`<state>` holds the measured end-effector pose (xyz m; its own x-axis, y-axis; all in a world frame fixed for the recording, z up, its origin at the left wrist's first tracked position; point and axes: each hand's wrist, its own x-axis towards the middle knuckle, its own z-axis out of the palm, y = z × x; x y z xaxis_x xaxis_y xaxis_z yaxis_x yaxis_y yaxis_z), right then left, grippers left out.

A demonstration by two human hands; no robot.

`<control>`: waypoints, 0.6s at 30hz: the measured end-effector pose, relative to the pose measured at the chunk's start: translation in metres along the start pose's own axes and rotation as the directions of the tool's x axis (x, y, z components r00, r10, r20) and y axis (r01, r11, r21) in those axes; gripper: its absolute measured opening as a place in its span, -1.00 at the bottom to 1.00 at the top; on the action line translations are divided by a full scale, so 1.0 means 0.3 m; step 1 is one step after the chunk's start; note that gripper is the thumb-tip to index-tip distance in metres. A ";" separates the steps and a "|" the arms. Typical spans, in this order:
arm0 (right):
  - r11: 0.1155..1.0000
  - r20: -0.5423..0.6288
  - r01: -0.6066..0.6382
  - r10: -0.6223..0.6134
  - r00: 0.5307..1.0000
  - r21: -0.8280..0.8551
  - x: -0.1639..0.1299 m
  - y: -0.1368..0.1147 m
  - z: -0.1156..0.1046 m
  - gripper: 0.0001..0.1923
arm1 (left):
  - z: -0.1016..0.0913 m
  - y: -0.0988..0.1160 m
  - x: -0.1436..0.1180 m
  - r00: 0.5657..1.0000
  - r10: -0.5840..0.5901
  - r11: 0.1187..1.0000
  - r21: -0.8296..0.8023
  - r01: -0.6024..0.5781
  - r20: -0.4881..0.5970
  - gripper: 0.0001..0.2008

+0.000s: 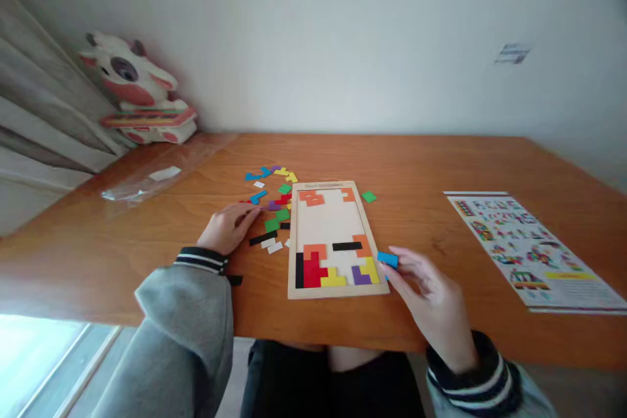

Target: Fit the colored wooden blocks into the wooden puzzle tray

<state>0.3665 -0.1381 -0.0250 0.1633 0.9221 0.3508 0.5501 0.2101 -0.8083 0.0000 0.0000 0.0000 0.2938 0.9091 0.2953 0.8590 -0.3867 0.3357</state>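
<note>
While loose coloured pieces [274, 199] crowd the desk [416, 163] left of the puzzle board [334, 238]: right hand [431, 294] pinched on a blue piece [388, 259] at the board's right edge; left hand [229, 225], fingers loosely together, touching the pile; leaflet [529, 248] far right.

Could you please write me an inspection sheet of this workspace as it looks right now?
Surface: wooden table, orange-brown.
Job's things: puzzle tray, partly filled along its near and far ends; loose puzzle pieces scattered left of it; blue piece at the tray's right edge.
Clutter: instruction sheet on the right; clear plastic wrapper at far left; green piece right of the tray.
Hands: left hand resting on the loose pieces; right hand pinching the blue piece.
Cables: nothing seen.
Surroundings: plush cow toy in the corner, curtain, white wall.
</note>
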 end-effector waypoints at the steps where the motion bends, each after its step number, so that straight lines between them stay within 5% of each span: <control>1: 1.000 -0.023 -0.003 0.004 1.000 0.025 -0.003 -0.003 -0.001 -0.69 | 0.001 -0.001 -0.002 1.000 -0.026 1.000 0.005 0.026 -0.011 -0.51; 7: 0.988 -0.038 0.017 -0.012 0.999 0.153 -0.010 -0.002 -0.004 -0.90 | 0.003 -0.008 -0.011 0.992 -0.119 0.993 0.002 0.119 -0.039 -0.55; 18: 0.986 -0.010 0.146 -0.147 0.989 -0.082 0.008 -0.018 -0.011 -0.88 | 0.014 -0.032 0.000 0.985 0.028 0.996 0.082 -0.014 -0.170 -0.65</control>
<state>0.3666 -0.1381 -0.0182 0.0888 0.8778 0.4707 0.6335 0.3149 -0.7067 -0.0066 0.0044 -0.0071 0.2423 0.8582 0.4525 0.8863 -0.3855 0.2565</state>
